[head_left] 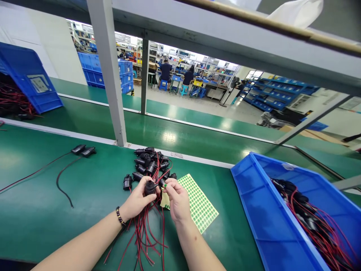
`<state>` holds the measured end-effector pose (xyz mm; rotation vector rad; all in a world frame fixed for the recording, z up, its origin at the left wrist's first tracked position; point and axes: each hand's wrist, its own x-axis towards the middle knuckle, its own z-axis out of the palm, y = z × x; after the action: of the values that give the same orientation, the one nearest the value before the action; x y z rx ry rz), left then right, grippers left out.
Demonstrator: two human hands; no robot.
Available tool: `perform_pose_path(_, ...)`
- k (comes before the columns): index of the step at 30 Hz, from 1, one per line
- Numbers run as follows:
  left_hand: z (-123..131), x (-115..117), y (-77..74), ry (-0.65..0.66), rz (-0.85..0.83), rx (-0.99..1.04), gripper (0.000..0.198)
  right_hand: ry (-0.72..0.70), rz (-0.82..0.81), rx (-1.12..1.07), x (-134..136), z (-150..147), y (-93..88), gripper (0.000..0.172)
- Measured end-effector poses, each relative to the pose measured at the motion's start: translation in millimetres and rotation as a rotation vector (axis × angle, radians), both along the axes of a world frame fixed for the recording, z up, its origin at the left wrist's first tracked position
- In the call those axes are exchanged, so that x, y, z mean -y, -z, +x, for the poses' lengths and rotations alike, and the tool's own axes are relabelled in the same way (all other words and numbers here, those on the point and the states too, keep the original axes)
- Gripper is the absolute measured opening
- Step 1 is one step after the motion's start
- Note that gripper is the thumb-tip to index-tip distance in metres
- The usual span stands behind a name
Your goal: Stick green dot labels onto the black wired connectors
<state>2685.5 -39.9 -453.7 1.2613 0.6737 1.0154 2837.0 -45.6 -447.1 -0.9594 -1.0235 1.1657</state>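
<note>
My left hand (pixel 141 197) is closed around a black cylindrical part with a wire lead (pixel 150 187), its open round end tilted up toward me. Just to the right, my right hand (pixel 177 197) pinches a small green round sticker (pixel 165 186) between thumb and fingertip, close beside that part. Under the right hand lies a pale yellow sheet of green dot stickers (pixel 200 205). Behind my hands is a pile of similar black parts (pixel 146 160); their red and black wires (pixel 145 237) run toward me across the green table.
On the right stands a blue bin (pixel 248 210) holding more wired black parts. Two black parts (pixel 84 150) with leads lie at left. Another blue bin (pixel 42 82) leans at far left. A grey post (pixel 108 75) rises from the bench's back edge; two people sit in the distance.
</note>
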Motion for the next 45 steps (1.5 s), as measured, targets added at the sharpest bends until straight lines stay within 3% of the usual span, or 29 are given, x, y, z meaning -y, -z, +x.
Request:
perform_pose_path(8, 5, 6, 11.0, -0.291, 0.31, -0.41, 0.027, -0.069, 0.128, 0.14, 15, -13, -1.6, 0.013)
perform_pose_path(30, 7, 8, 19.4, -0.346, 0.457, -0.462, 0.027, 0.098, 0.332, 0.46, 23, -19, -3.4, 0.01)
perform_pose_path(45, 8, 7, 22.2, -0.363, 0.496, -0.461, 0.028, 0.151, 0.427, 0.536, 24, -21, -2.0, 0.013)
